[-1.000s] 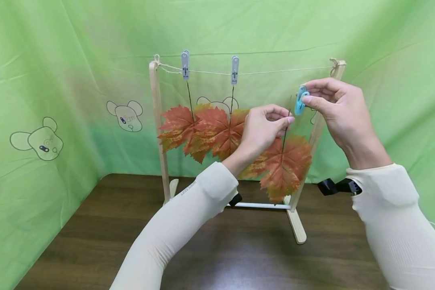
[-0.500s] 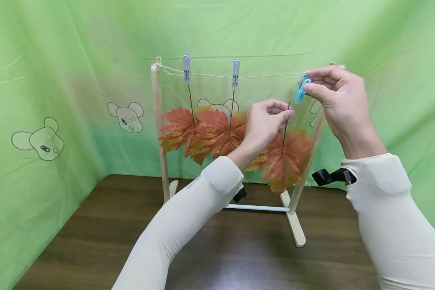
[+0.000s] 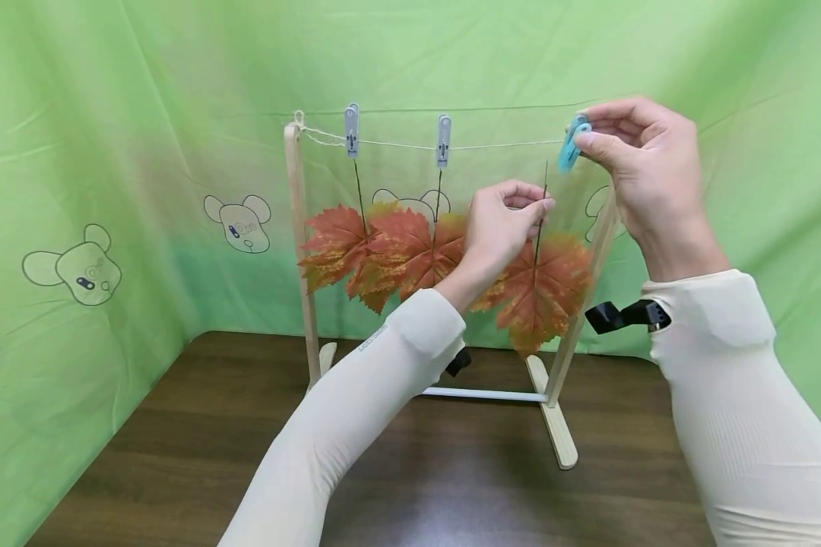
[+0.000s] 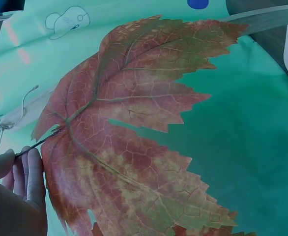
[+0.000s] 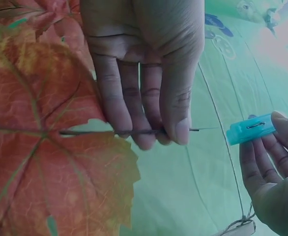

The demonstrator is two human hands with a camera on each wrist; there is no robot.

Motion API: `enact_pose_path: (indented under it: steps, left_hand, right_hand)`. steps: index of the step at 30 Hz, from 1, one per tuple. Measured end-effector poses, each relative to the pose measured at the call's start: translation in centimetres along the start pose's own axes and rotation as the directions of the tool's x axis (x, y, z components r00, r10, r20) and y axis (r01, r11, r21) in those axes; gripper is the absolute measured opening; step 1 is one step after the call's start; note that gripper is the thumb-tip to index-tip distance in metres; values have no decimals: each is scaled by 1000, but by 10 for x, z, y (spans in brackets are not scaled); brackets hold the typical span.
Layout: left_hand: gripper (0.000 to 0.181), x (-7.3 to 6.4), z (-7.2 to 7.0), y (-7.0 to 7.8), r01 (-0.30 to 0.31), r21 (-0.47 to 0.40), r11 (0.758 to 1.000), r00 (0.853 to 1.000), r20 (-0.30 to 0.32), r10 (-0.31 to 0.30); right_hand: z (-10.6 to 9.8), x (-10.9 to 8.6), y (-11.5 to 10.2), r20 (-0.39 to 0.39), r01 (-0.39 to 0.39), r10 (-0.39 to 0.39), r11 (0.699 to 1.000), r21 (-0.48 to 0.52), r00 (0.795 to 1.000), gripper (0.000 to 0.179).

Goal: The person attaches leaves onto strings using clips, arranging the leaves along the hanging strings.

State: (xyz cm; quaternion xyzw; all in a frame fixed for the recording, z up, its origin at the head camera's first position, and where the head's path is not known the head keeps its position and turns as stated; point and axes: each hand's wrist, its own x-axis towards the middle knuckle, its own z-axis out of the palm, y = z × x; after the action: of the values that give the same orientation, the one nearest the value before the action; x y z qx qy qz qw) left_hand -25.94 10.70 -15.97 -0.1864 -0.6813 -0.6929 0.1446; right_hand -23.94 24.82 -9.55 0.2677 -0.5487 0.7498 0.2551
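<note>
My left hand point(image 3: 502, 224) pinches the dark stem point(image 5: 92, 132) of an orange-red artificial maple leaf point(image 3: 543, 285), which hangs below the fingers with the stem tip pointing up. The leaf's veined surface fills much of the left wrist view. Between thumb and fingers, my right hand point(image 3: 650, 167) holds a light blue clothespin point(image 3: 572, 146) by its handle end. The clothespin slants downward close to the string point(image 3: 506, 145), above and to the right of the stem tip. Two grey clothespins point(image 3: 352, 131) sit on the string to the left, each over the stem of a hanging maple leaf point(image 3: 338, 243).
The string runs between the posts of a wooden frame point(image 3: 293, 190), tied at the ends. A white bar point(image 3: 486, 393) joins the posts low down, and a wooden foot point(image 3: 557, 433) stands on the brown table point(image 3: 451, 479). Green cloth point(image 3: 144, 91) surrounds it.
My right hand has risen with the blue clothespin from below the string to its level. My left hand has lifted the leaf slightly. The grey clothespins stay on the string.
</note>
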Motion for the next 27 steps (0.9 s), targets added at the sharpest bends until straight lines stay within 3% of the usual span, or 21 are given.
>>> enact_pose_path:
  steps: [8, 17, 27]
  left_hand:
    - [8, 1, 20, 0, 11, -23, 1000, 1000, -9, -11]
    - [6, 6, 13, -1, 9, -34, 999, 1000, -20, -10]
    - [6, 9, 15, 1, 5, -25, 1000, 1000, -28, -5]
  right_hand:
    - [-3, 5, -8, -23, 2, 0, 999, 51, 1000, 22]
    - [8, 15, -8, -34, -25, 26, 999, 22, 999, 21]
    - [10, 22, -12, -54, -31, 31, 1000, 2, 998, 19]
